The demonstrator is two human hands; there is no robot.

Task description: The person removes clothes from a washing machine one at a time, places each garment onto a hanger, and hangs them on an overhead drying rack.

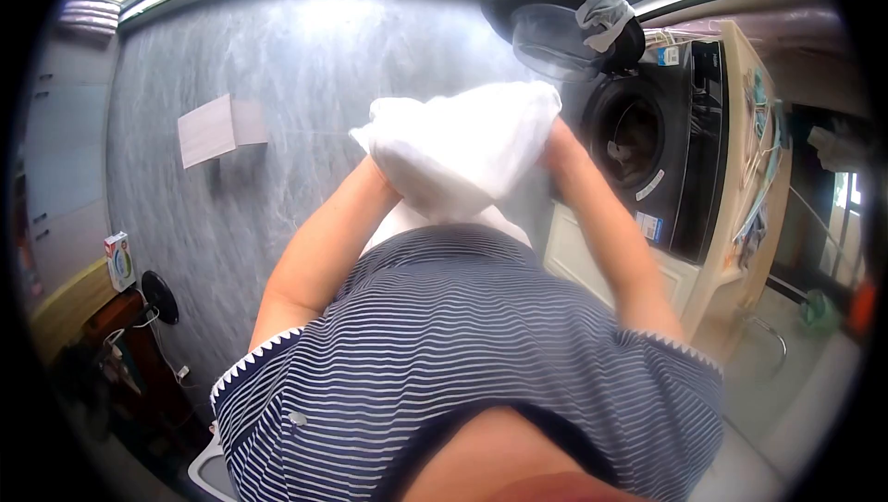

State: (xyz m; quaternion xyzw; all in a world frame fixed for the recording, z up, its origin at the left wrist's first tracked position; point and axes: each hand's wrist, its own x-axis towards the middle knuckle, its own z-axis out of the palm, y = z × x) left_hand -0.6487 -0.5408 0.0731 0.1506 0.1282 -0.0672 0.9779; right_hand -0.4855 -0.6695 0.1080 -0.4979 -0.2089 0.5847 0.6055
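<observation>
A white cloth (467,146), bunched and hanging in folds, is stretched between my two hands in front of my waist. On its left side my left hand (384,178) grips it, with the fingers mostly hidden behind the fabric. My right hand (557,146) holds the other side, its fingers also largely covered and a little blurred. What kind of cloth item this is, I cannot tell. To the right is a dark front-loading washing machine (698,146), with pale fabric (618,150) visible at its round opening.
A black basin (504,2) with a greyish tub (546,35) inside stands beyond the washer, a pale cloth (606,16) over its edge. A light folding stool or box (208,132) sits on the grey floor (305,58). Left are cabinets (69,132) and a detergent-like box (119,261).
</observation>
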